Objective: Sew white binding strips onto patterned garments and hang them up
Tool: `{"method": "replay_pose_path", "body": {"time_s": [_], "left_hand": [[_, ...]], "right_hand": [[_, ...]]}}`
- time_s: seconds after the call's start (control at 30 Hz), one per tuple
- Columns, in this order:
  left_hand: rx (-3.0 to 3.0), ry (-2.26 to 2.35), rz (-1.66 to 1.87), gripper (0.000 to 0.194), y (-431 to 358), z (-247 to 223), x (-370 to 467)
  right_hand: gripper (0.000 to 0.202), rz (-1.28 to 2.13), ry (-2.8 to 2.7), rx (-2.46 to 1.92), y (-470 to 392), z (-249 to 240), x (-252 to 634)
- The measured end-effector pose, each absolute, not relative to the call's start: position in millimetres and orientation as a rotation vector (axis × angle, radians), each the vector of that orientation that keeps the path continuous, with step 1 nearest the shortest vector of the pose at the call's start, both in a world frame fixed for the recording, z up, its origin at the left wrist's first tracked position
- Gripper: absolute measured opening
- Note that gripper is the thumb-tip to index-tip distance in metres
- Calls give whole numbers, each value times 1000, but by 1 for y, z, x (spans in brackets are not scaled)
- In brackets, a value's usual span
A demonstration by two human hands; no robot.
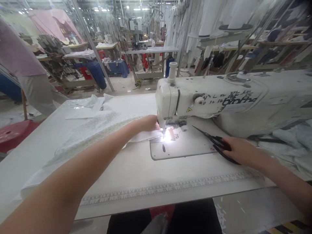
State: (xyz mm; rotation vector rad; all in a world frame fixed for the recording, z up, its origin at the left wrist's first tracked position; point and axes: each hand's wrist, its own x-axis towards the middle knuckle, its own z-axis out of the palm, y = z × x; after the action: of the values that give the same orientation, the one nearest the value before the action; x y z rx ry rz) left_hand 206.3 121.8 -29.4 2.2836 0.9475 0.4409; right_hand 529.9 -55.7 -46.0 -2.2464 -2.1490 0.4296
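A white sewing machine (207,97) stands on the white table, its lamp lighting the needle area. My left hand (151,123) is at the needle, beside the machine head, on the end of a pale patterned fabric (97,130). Its fingers are mostly hidden behind the machine head and in glare. My right hand (232,149) holds black-handled scissors (214,140) by the handles. The blades point up and left over the metal needle plate (185,148).
A printed ruler strip (161,188) runs along the table's front edge. Bunched pale fabric (292,146) lies at the right, with fabric scraps (97,102) at the back left. A person in pink (21,52) stands left, near a red stool (17,135).
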Motion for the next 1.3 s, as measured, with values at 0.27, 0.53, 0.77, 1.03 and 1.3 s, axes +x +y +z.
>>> {"method": "replay_pose_path", "body": {"time_s": [0.27, 0.53, 0.77, 1.03, 1.3], "left_hand": [[2110, 1267, 230, 29, 47, 0, 164], [1432, 1132, 541, 27, -65, 17, 128], [1527, 1012, 539, 23, -94, 30, 135], [1546, 999, 594, 28, -94, 2, 147], [1576, 1065, 576, 24, -83, -15, 152]], "right_hand": [[32, 604, -2044, -1919, -112, -30, 460], [34, 840, -2104, -1611, -140, -13, 370], [30, 695, -2094, -1567, -155, -7, 350], [31, 937, -1931, -1728, -184, -21, 372], [35, 513, -2066, -1806, -173, -13, 387]]}}
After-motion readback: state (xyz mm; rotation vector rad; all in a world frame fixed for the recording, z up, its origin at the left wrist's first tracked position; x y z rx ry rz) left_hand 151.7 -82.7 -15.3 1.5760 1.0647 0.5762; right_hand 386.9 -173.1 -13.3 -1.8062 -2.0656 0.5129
